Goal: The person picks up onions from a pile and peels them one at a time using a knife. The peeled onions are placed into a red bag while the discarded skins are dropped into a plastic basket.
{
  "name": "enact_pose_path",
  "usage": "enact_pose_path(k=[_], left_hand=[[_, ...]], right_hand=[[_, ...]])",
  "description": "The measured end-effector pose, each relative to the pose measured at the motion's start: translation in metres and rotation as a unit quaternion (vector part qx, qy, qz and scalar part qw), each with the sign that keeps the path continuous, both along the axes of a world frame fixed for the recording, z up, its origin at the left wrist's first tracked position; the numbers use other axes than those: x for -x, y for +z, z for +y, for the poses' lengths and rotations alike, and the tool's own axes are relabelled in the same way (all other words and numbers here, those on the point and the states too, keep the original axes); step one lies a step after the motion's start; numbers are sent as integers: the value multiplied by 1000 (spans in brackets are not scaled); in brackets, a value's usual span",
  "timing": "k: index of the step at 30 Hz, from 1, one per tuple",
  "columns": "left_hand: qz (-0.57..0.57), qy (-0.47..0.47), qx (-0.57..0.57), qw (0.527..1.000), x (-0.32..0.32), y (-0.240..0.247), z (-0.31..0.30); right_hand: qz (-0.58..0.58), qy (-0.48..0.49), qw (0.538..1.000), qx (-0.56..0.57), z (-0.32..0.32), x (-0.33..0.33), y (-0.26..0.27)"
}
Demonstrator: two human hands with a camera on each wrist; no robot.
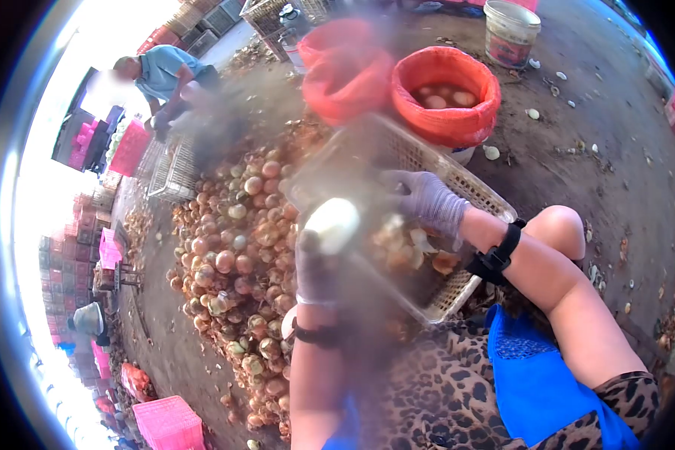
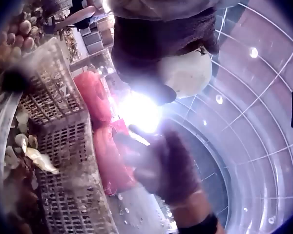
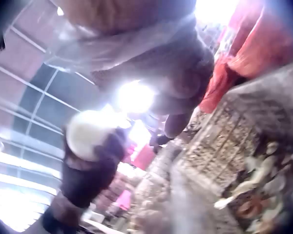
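The gloved left hand (image 1: 315, 264) closes its grip round a peeled white onion (image 1: 331, 223) over the pale plastic mesh basket (image 1: 474, 189) of skins, while the gloved right hand (image 1: 427, 201) at 2 o'clock shows no readable grip, a few bulbs lie in the orange-lined bucket (image 1: 421, 114) at 12 o'clock just past the basket's rim, and the heaped pile of brown unpeeled onions (image 1: 232, 255) at 9 o'clock looks largely undone.

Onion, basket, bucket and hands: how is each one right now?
Onion: peeled white, held in the left hand.
Basket: holding loose peels.
Bucket: open, peeled onions inside.
Right hand: gloved, over the basket.
Onion pile: unpeeled, on the ground.
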State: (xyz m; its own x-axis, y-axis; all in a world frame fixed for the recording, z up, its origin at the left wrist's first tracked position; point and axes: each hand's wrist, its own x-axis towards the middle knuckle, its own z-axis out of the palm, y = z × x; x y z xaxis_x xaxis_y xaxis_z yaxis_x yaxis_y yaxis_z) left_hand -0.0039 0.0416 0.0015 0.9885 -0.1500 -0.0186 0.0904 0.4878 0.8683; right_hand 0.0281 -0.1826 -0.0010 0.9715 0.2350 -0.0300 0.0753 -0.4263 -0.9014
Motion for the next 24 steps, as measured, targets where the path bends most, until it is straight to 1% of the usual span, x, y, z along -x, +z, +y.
enact_pose_path(k=[1, 3, 5, 6, 9, 12, 14, 15, 17, 20, 22, 23, 24], left_hand=[[-30, 18, -63, 997, 1, 3, -4], [-83, 26, -176, 980, 1, 11, -16], [-123, 41, -242, 961, 2, 11, -23], [-118, 42, -251, 960, 4, 12, -27], [-109, 46, -280, 953, 10, 19, -32], [-117, 44, -305, 944, 11, 20, -32], [-127, 48, -329, 935, 11, 16, -32], [-117, 35, -306, 944, 11, 16, -29], [-98, 7, -258, 961, 14, 16, -23], [-119, 9, -272, 955, 12, 12, -19], [-80, 4, -173, 982, 15, 14, -23], [-64, 1, -124, 990, 14, 16, -24], [-37, 13, -92, 995, 7, 5, -20]], right_hand=[[0, 32, 993, -114, 1, 5, -4], [66, 64, 977, -190, 11, 19, 31], [-29, 73, 991, -105, 16, 23, 37], [-75, 78, 992, -64, 17, 24, 37], [-104, 69, 989, -82, 25, 22, 20], [-90, 58, 988, -109, 26, 29, 25], [-114, 52, 985, -119, 26, 31, 19], [-127, 48, 983, -124, 26, 31, 15], [-70, 42, 990, -119, 18, 21, 7], [-6, 18, 996, -90, 12, 22, 12], [10, 22, 994, -106, 13, 26, 21], [5, 29, 990, -136, 12, 27, 24], [-1, 35, 985, -167, 12, 28, 29]])
